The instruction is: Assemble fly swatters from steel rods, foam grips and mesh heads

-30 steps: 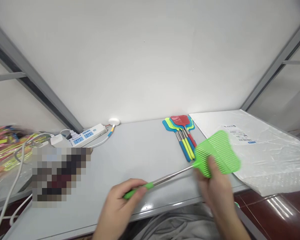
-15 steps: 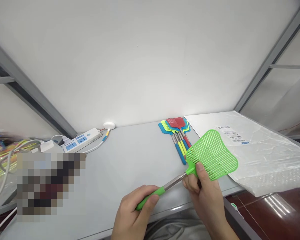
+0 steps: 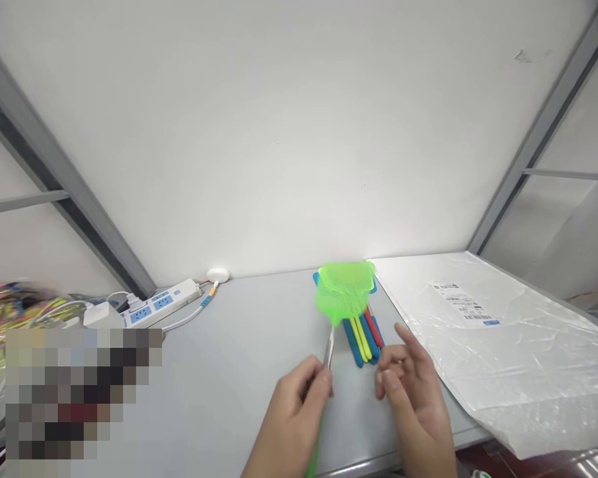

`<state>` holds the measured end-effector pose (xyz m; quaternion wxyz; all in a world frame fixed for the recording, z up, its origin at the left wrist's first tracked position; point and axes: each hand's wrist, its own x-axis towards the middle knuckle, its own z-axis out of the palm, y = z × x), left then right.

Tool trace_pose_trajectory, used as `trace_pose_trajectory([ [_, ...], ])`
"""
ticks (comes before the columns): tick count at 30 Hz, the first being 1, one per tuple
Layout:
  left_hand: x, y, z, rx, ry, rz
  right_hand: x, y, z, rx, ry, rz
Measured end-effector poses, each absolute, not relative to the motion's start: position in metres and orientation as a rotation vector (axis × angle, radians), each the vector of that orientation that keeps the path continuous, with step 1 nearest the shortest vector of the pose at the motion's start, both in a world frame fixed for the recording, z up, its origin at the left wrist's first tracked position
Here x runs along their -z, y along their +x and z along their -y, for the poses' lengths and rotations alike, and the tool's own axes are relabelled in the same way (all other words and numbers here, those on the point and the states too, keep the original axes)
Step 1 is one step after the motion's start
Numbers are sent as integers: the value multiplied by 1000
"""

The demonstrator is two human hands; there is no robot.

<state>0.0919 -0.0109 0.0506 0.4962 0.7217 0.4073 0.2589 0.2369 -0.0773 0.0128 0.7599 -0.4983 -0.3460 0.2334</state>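
Note:
My left hand (image 3: 299, 411) is closed around the metal shaft of a green fly swatter (image 3: 345, 292). Its mesh head points away from me, slightly blurred, and covers most of the heads of the swatters behind it. The green grip hangs down below my fist. Beyond it, a bundle of fly swatters (image 3: 361, 340) with blue, yellow and red handles lies on the grey table. My right hand (image 3: 416, 398) is off the swatter, fingers apart and partly curled, just to the right of the bundle's handle ends, with nothing in it.
A white bubble mailer (image 3: 518, 358) with a label covers the table's right side. On the left lie a white power strip (image 3: 162, 305) with plugs and cords, and colourful bagged items (image 3: 30, 312). A round white device (image 3: 218, 275) sits by the wall. One left patch is pixelated.
My right hand has let go of the green swatter's head. My left hand has swung the swatter to point forward over the bundle and now grips the shaft. The view has tilted up slightly.

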Motion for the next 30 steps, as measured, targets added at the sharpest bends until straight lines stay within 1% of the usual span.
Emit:
trace_pose_trajectory([
  [3,-61,117,-15,-737,1910,-1116,-13,266,79,-279,-1317,824],
  [5,-64,138,-37,-665,2087,-1237,-9,282,77,-204,-1485,865],
  [12,-55,202,-102,-336,2236,-1374,10,299,66,-243,-1889,1101],
  [16,-45,221,-108,-148,2303,-1373,10,294,63,-317,-1959,1243],
  [19,-40,228,-104,-101,2349,-1349,9,291,61,-309,-2002,1394],
  [23,-40,227,-101,-125,2384,-1325,13,290,61,-257,-2073,1480],
  [30,-41,219,-95,-225,2416,-1396,14,285,57,-194,-2117,1463],
])
